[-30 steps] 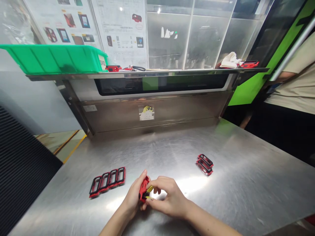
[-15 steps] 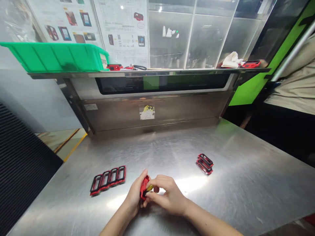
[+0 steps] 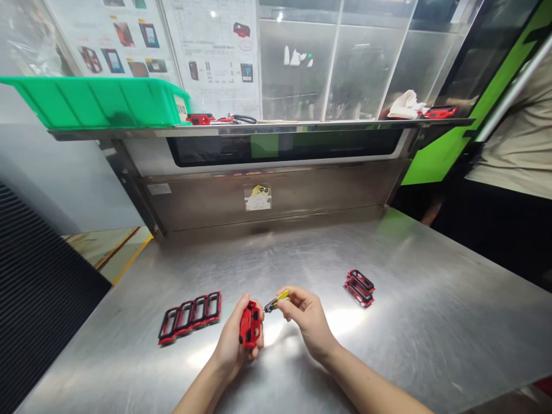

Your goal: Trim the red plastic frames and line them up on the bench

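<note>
My left hand is wrapped round a red plastic case part with black areas and cutouts, tilted so its outer face shows. In my right hand, thumb and fingers pinch a small yellow-handled tool with a dark, narrow front end. That front end points left, close to the upper right edge of the case part; whether it touches cannot be made out. Left of my hands lies a row of several red-and-black frames. Two similar red-and-black pieces lie side by side on the right.
A steel table spreads under everything. Above its back edge runs a metal shelf with a green bin, red parts and a white cloth. A person in beige clothing is at the right edge.
My right hand has drawn the yellow-handled tool up and right, away from the case part. My left hand has turned the part so more of its red face shows.
</note>
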Tool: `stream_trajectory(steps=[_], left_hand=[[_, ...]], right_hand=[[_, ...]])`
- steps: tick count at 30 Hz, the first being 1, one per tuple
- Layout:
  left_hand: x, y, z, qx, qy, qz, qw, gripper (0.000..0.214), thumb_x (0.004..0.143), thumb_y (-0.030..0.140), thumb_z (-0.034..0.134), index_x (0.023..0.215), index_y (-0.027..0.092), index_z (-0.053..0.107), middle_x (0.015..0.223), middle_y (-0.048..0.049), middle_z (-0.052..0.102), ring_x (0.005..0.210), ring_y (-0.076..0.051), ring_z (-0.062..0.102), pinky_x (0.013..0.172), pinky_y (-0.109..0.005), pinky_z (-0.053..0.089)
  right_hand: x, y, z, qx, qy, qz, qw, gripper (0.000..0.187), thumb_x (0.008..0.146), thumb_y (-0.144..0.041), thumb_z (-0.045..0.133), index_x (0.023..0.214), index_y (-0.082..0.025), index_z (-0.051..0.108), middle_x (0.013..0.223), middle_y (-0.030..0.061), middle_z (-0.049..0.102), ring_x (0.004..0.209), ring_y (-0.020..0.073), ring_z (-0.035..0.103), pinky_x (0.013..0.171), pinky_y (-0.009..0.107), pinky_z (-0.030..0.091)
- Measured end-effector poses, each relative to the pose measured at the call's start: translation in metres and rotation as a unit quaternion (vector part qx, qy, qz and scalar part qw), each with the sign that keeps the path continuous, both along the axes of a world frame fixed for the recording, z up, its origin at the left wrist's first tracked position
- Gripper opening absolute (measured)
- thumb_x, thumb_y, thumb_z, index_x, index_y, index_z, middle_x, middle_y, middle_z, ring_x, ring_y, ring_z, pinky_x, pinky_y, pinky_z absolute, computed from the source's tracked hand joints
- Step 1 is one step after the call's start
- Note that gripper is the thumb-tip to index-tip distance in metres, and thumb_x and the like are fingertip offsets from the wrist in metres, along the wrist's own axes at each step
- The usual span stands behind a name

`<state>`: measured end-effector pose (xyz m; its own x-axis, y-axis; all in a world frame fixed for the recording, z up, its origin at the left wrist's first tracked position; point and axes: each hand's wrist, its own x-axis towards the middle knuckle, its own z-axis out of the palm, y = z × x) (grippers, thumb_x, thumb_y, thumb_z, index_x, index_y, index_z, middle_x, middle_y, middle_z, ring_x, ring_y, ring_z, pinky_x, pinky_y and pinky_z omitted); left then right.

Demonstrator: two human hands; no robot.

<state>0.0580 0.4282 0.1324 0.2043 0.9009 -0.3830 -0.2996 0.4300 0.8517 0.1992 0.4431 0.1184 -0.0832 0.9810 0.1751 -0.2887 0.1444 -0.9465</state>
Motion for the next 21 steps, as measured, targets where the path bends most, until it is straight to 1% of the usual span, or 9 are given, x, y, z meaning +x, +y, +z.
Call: stream_trajectory(steps=[3,7,9,11,13,15,17,19,21], left_hand=[[-0.001,0.000,-0.001,0.021,-0.009,-0.017,1.000,0.053,0.071,0.070,0.045,0.062,0.018,0.051,0.033,0.0028,0.048,0.027,-0.006,0.034,0.031,-0.015,0.020],[-0.002,0.002,-0.001,0.030,-0.025,-0.024,0.999,0.050,0.067,0.070,0.049,0.062,0.020,0.050,0.034,0.0032,0.050,0.028,-0.007,0.035,0.032,-0.016,0.023],[-0.002,0.002,0.000,0.032,-0.030,-0.021,0.999,0.049,0.065,0.068,0.052,0.060,0.020,0.050,0.035,0.0034,0.050,0.029,-0.007,0.036,0.033,-0.016,0.026],[-0.002,0.002,0.001,0.036,-0.029,-0.017,0.999,0.048,0.065,0.066,0.054,0.057,0.019,0.049,0.036,0.0031,0.049,0.031,-0.006,0.038,0.035,-0.016,0.028],[-0.002,0.001,0.001,0.035,-0.024,-0.020,0.999,0.049,0.066,0.065,0.054,0.055,0.018,0.050,0.036,0.0024,0.050,0.033,-0.006,0.039,0.037,-0.016,0.030],[-0.002,0.002,-0.001,0.026,-0.023,-0.030,0.999,0.050,0.067,0.065,0.052,0.055,0.017,0.051,0.036,0.0022,0.049,0.033,-0.007,0.039,0.037,-0.016,0.030],[-0.002,0.003,-0.004,0.011,-0.030,-0.046,0.998,0.051,0.070,0.066,0.049,0.056,0.017,0.051,0.034,0.0025,0.048,0.031,-0.007,0.038,0.035,-0.016,0.028],[-0.002,0.004,-0.008,-0.001,-0.045,-0.065,0.997,0.053,0.073,0.066,0.045,0.055,0.016,0.051,0.032,0.0026,0.047,0.028,-0.006,0.036,0.033,-0.016,0.025],[-0.001,0.004,-0.012,-0.007,-0.063,-0.084,0.994,0.055,0.077,0.064,0.040,0.053,0.016,0.050,0.031,0.0018,0.046,0.026,-0.006,0.034,0.031,-0.016,0.022]], right_hand=[[0.001,0.004,-0.003,-0.030,-0.017,-0.032,0.999,0.027,0.066,-0.039,0.069,0.077,-0.015,0.062,0.062,0.0006,0.056,0.055,0.0129,0.046,0.051,0.023,0.039],[0.001,0.007,-0.014,-0.039,-0.146,-0.021,0.988,0.017,0.068,-0.028,0.062,0.080,-0.015,0.060,0.067,0.0020,0.059,0.059,0.0156,0.051,0.055,0.025,0.041],[0.000,0.006,-0.019,-0.019,-0.237,-0.002,0.971,0.016,0.069,-0.017,0.057,0.084,-0.015,0.061,0.075,0.0037,0.062,0.064,0.0173,0.055,0.061,0.027,0.044],[0.000,0.003,-0.022,0.021,-0.325,-0.003,0.945,0.028,0.068,-0.009,0.053,0.094,-0.016,0.062,0.087,0.0063,0.064,0.078,0.0212,0.057,0.073,0.033,0.045],[0.001,0.000,-0.020,0.070,-0.380,-0.018,0.922,0.037,0.071,-0.008,0.052,0.106,-0.017,0.061,0.099,0.0085,0.063,0.094,0.0248,0.054,0.086,0.040,0.040],[0.001,-0.003,-0.016,0.100,-0.370,-0.019,0.923,0.034,0.080,-0.015,0.050,0.112,-0.017,0.059,0.107,0.0095,0.062,0.102,0.0255,0.051,0.090,0.040,0.039],[0.001,-0.004,-0.011,0.104,-0.320,0.008,0.942,0.030,0.088,-0.025,0.044,0.111,-0.017,0.061,0.108,0.0098,0.062,0.102,0.0243,0.052,0.087,0.038,0.041],[0.000,-0.006,-0.007,0.105,-0.278,0.040,0.954,0.033,0.092,-0.032,0.039,0.108,-0.016,0.064,0.105,0.0094,0.064,0.100,0.0235,0.054,0.085,0.036,0.042],[-0.001,-0.008,-0.005,0.117,-0.261,0.066,0.956,0.035,0.093,-0.035,0.039,0.108,-0.017,0.065,0.103,0.0082,0.065,0.097,0.0231,0.055,0.086,0.036,0.041]])
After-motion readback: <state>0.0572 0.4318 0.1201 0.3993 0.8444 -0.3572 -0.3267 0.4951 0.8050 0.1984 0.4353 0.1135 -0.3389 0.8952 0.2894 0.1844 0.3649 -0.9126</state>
